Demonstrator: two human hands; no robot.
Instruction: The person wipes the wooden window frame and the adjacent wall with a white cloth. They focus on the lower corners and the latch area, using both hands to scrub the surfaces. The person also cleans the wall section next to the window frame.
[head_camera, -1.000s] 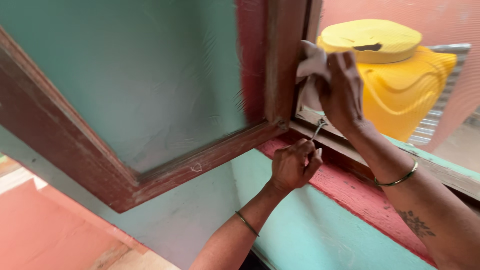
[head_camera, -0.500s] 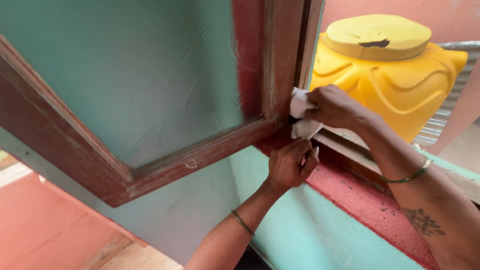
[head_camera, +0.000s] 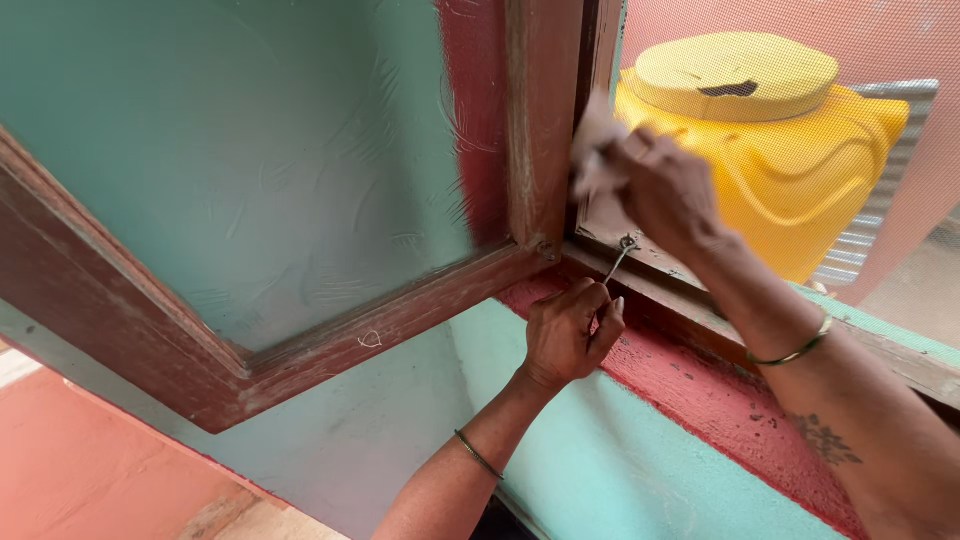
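Note:
My right hand (head_camera: 665, 190) is closed around a crumpled white cloth (head_camera: 592, 150), pressed against the inner edge of the open wooden window sash (head_camera: 540, 120); hand and cloth are motion-blurred. Below it, my left hand (head_camera: 568, 335) grips the lower end of a thin metal window hook (head_camera: 618, 258), whose upper end sits in an eye on the brown window frame rail (head_camera: 690, 300). The sash has a frosted pane (head_camera: 250, 170) and reddish-brown wood. Both wrists wear thin bangles.
A large yellow plastic water tank (head_camera: 790, 150) with a round lid stands outside behind mesh. A red-painted sill (head_camera: 720, 400) runs under the frame above a turquoise wall (head_camera: 600, 470). Corrugated metal sheet (head_camera: 860, 240) lies at the right.
My right hand with the cloth moved down to the sash's lower corner, then back up along its edge. The metal hook, hidden by the cloth a moment ago, shows again. My left hand stayed put.

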